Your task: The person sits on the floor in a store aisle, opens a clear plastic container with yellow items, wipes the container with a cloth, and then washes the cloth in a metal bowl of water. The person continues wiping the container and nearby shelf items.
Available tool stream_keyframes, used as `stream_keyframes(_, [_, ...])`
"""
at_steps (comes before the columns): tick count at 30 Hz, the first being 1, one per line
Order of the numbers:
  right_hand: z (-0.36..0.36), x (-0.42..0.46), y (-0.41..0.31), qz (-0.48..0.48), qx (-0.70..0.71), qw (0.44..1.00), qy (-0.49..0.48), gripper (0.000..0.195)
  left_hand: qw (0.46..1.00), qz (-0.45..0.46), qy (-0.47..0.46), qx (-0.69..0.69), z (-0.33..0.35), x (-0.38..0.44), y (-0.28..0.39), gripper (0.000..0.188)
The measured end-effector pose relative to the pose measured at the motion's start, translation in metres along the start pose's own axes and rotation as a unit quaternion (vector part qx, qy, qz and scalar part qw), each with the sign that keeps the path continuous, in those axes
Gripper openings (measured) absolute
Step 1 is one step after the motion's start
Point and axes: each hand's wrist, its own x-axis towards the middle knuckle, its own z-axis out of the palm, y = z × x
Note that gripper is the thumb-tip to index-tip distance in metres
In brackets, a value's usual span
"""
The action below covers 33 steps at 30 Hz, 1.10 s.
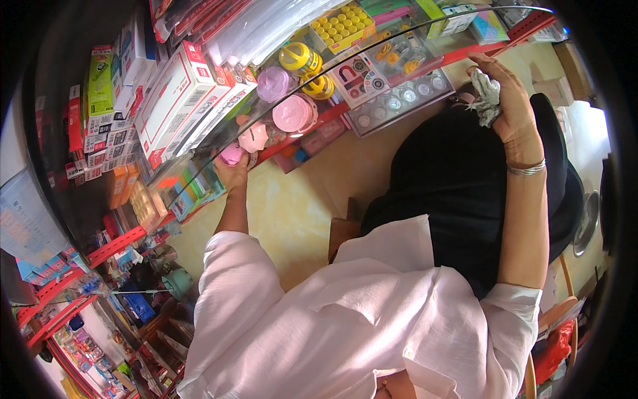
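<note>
My left hand is at the red-edged shelf with its fingers around a small pink-purple container; part of it is hidden by the fingers. Right beside that stands a pale pink piggy bank with a slot. Further along are a round pink container, a lilac one and two yellow-lidded jars. In my right hand, raised over my black-clothed leg, is a crumpled grey cloth. A flat case of round silvery pieces lies near the shelf's front.
A glass shelf edge runs above the goods. White and red boxes are stacked at the left, near a yellow box of capped tubes. Beside my leg shows a brown wooden seat on the tiled floor.
</note>
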Motion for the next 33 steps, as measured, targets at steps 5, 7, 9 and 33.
stream_keyframes(5, [0.005,0.000,0.004,-0.034,-0.011,0.999,0.024,0.025,1.000,0.005,-0.002,0.009,-0.003,0.018,-0.023,0.099])
stream_keyframes(7, [0.003,-0.001,0.003,-0.012,0.002,1.000,0.002,0.024,0.999,0.032,-0.009,0.032,-0.003,0.029,-0.032,0.100])
stream_keyframes(9, [0.002,-0.001,0.002,0.001,0.009,1.000,-0.008,0.024,0.998,0.013,-0.032,0.051,-0.003,0.030,-0.033,0.101])
stream_keyframes(33, [0.015,0.002,-0.007,-0.026,0.008,0.998,-0.051,0.024,0.943,0.237,-0.029,0.234,-0.003,-0.024,0.092,0.075])
